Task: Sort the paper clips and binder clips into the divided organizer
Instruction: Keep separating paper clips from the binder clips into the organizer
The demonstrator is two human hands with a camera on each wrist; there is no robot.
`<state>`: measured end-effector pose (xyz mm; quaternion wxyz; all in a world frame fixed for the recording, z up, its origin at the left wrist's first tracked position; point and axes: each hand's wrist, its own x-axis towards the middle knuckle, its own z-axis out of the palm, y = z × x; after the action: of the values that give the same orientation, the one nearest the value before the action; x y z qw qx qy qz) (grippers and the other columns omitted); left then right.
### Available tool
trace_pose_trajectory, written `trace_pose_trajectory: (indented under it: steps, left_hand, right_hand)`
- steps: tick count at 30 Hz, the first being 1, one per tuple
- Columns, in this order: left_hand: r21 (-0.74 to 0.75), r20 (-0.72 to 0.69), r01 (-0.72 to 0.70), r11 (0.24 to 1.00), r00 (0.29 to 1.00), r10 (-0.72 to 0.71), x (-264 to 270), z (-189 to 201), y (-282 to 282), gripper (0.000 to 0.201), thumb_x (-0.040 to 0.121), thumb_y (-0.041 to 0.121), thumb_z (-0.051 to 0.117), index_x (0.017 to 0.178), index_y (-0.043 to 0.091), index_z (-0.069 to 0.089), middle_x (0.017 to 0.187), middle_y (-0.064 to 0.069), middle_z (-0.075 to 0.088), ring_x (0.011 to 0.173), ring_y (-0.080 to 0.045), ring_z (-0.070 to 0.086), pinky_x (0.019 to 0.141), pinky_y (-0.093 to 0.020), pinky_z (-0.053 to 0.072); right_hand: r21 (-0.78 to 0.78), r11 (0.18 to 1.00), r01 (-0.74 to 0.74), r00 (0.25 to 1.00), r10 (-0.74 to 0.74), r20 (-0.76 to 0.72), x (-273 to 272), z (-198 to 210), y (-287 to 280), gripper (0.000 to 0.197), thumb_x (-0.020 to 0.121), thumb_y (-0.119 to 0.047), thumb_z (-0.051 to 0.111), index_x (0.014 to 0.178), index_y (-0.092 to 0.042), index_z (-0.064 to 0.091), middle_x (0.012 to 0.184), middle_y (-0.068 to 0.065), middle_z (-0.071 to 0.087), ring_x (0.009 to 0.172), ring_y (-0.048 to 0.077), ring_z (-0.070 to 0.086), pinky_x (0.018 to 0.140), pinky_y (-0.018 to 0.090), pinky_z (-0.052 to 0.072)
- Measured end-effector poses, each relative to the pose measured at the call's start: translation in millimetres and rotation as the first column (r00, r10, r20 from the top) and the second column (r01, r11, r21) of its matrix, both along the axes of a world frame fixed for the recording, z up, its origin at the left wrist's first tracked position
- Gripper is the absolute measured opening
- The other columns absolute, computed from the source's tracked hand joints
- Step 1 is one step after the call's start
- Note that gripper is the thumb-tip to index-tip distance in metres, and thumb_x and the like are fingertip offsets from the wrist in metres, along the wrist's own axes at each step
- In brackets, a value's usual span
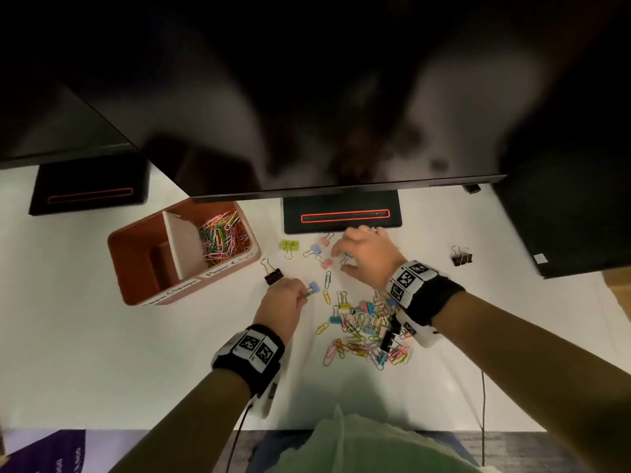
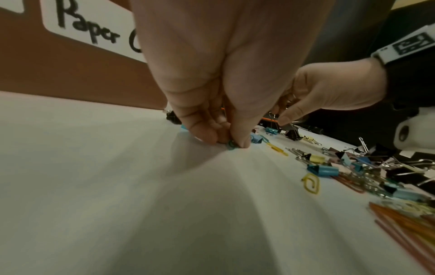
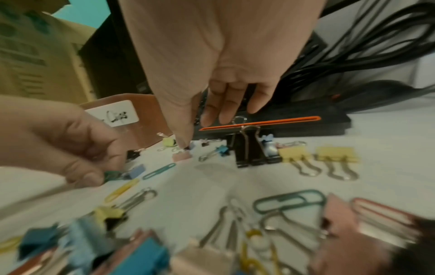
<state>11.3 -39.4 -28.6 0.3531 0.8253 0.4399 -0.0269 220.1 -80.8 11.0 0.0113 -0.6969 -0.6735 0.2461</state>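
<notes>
I see a smooth matt white table (image 1: 102, 353) with soft shadows and no glare. The organizer (image 1: 136, 268) looks like matt terracotta plastic, with a white card-like divider (image 1: 182, 244) and white paper labels (image 2: 94, 28) handwritten in black marker. The paper clips (image 1: 220, 237) in it look like wire coated in glossy coloured plastic. The pile of clips (image 1: 368, 332) mixes painted matt pastel binder bodies with shiny bare metal wire handles; a big black binder clip (image 3: 249, 148) is semi-gloss. Both wrist bands (image 1: 252, 349) are black cloth with printed marker tags. The monitor stand (image 1: 341, 213) is matt black plastic with a red inlay.
</notes>
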Motion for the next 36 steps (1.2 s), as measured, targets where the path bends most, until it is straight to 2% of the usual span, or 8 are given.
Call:
trace_pose_trajectory:
  steps: [4, 8, 12, 15, 20, 28, 33, 36]
  left_hand:
    - [0.059, -0.006, 0.102, 0.993, 0.995, -0.102, -2.8, 0.1, 2.1, 0.008, 0.087, 0.008, 0.052, 0.091, 0.005, 0.059, 0.095, -0.011, 0.057, 0.086, -0.026, 0.053, 0.072, -0.034, 0.046]
    - [0.081, 0.046, 0.125, 0.989, 0.991, -0.129, -8.8, -1.0, 6.1, 0.006, 0.086, 0.004, 0.053, 0.087, 0.006, 0.059, 0.09, -0.011, 0.057, 0.082, -0.027, 0.053, 0.067, -0.032, 0.042]
    - [0.048, 0.123, 0.127, 0.991, 0.984, -0.132, -16.7, 1.4, 8.3, 0.014, 0.082, 0.001, 0.057, 0.094, 0.008, 0.06, 0.084, -0.007, 0.058, 0.079, -0.023, 0.054, 0.07, -0.038, 0.05]
    - [0.051, 0.172, 0.073, 0.996, 0.982, -0.081, -22.6, 7.4, 10.6, 0.018, 0.083, 0.004, 0.06, 0.099, 0.011, 0.062, 0.083, -0.004, 0.058, 0.075, -0.02, 0.055, 0.071, -0.03, 0.049]
    - [-0.005, 0.243, 0.054, 0.999, 0.969, -0.051, -33.2, 16.7, 8.1, 0.011, 0.083, 0.007, 0.064, 0.093, 0.011, 0.067, 0.087, 0.001, 0.058, 0.072, -0.006, 0.054, 0.069, -0.005, 0.041]
    - [-0.192, 0.099, 0.126, 0.973, 0.989, -0.109, -14.1, 13.3, -30.6, 0.023, 0.082, 0.02, 0.067, 0.102, 0.012, 0.062, 0.086, -0.004, 0.065, 0.078, -0.017, 0.06, 0.077, -0.029, 0.052]
    - [-0.079, 0.052, 0.139, 0.987, 0.99, -0.135, -1.9, 4.7, -38.1, 0.014, 0.082, 0.019, 0.065, 0.094, 0.011, 0.064, 0.086, -0.003, 0.059, 0.08, -0.018, 0.054, 0.075, -0.03, 0.049]
    - [-0.025, 0.068, 0.118, 0.993, 0.991, -0.116, 0.6, 0.4, -36.5, 0.009, 0.082, 0.014, 0.063, 0.09, 0.009, 0.066, 0.094, -0.007, 0.058, 0.086, -0.021, 0.054, 0.078, -0.03, 0.048]
  right_hand:
    - [-0.092, 0.972, -0.218, 0.975, 0.221, 0.029, -23.9, -5.9, 1.5, 0.03, 0.09, -0.026, 0.055, 0.12, -0.029, 0.057, 0.123, -0.004, 0.053, 0.116, 0.019, 0.045, 0.099, 0.037, 0.029]
    - [-0.145, 0.979, -0.143, 0.989, 0.145, -0.001, -26.9, -10.0, 3.1, 0.018, 0.092, -0.027, 0.051, 0.107, -0.025, 0.061, 0.108, -0.006, 0.061, 0.106, 0.018, 0.052, 0.093, 0.032, 0.032]
    - [-0.235, 0.957, -0.172, 0.985, 0.169, -0.033, -24.6, -2.9, 2.0, 0.02, 0.092, -0.022, 0.052, 0.109, -0.018, 0.063, 0.12, -0.002, 0.057, 0.113, 0.019, 0.05, 0.092, 0.028, 0.036]
    - [-0.288, 0.939, -0.185, 0.983, 0.174, -0.064, -22.9, -0.8, -2.9, 0.02, 0.091, -0.016, 0.053, 0.109, -0.015, 0.063, 0.124, -0.001, 0.053, 0.113, 0.017, 0.048, 0.089, 0.026, 0.037]
    - [-0.249, 0.966, -0.065, 0.991, 0.033, -0.13, -20.3, -1.6, -13.5, 0.019, 0.091, -0.014, 0.052, 0.109, -0.016, 0.059, 0.104, -0.006, 0.058, 0.097, 0.021, 0.056, 0.085, 0.029, 0.047]
    - [-0.22, 0.925, -0.311, 0.95, 0.304, -0.063, -31.8, -5.7, -4.8, 0.019, 0.091, -0.022, 0.052, 0.107, -0.028, 0.063, 0.103, -0.004, 0.064, 0.093, 0.015, 0.052, 0.076, 0.028, 0.04]
    - [-0.245, 0.932, -0.268, 0.96, 0.279, 0.012, -24.9, -6.5, -2.8, 0.017, 0.089, -0.031, 0.055, 0.102, -0.027, 0.066, 0.138, -0.003, 0.047, 0.12, 0.021, 0.045, 0.095, 0.036, 0.037]
    - [-0.258, 0.934, -0.247, 0.967, 0.254, -0.007, -21.1, -3.8, -4.1, 0.017, 0.09, -0.027, 0.054, 0.1, -0.02, 0.066, 0.129, -0.002, 0.051, 0.117, 0.02, 0.048, 0.094, 0.034, 0.04]
